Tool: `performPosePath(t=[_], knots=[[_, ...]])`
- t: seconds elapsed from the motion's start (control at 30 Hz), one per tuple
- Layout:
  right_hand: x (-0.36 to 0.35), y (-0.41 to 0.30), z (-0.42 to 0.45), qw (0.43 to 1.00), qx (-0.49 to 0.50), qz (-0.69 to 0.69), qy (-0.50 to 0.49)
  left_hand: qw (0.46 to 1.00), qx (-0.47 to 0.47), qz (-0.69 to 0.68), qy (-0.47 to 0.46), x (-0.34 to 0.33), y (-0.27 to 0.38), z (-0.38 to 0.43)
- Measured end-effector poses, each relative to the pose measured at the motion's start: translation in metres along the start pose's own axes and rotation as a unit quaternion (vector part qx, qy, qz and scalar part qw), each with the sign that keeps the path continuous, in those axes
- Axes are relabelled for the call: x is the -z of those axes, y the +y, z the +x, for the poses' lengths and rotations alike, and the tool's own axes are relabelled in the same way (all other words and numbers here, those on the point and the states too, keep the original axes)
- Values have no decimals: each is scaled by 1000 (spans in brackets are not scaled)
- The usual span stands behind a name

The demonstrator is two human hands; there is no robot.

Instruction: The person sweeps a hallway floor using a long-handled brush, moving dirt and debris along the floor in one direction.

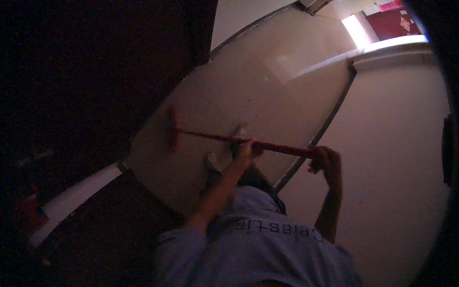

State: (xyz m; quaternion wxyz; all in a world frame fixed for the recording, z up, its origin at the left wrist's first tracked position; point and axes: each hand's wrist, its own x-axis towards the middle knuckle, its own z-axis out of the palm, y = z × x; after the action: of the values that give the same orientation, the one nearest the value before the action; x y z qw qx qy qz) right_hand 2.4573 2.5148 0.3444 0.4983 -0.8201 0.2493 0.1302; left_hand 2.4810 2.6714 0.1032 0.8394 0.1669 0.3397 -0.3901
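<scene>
A long red handle slants across in front of my body, with a red crosswise head at its far left end over the floor. The tool looks like a broom or floor squeegee; the dim light hides which. My left hand is closed around the middle of the handle. My right hand is at the handle's upper right end, fingers curled on it. Below the handle my two shoes stand on the pale floor.
A pale wall with a dark baseboard runs close on my right. A dark doorway or wall fills the left. Beyond, the floor leads to a bright opening at the upper right. A white strip lies at lower left.
</scene>
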Motion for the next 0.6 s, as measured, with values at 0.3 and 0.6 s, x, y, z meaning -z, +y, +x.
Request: performPosePath(t=[0.3, 0.6], knots=[[-49, 83, 93, 977, 27, 152, -149, 958, -101, 260, 62, 60, 33, 18], [96, -38, 120, 968, -2, -196, 159, 986, 89, 84, -115, -150, -19, 147]])
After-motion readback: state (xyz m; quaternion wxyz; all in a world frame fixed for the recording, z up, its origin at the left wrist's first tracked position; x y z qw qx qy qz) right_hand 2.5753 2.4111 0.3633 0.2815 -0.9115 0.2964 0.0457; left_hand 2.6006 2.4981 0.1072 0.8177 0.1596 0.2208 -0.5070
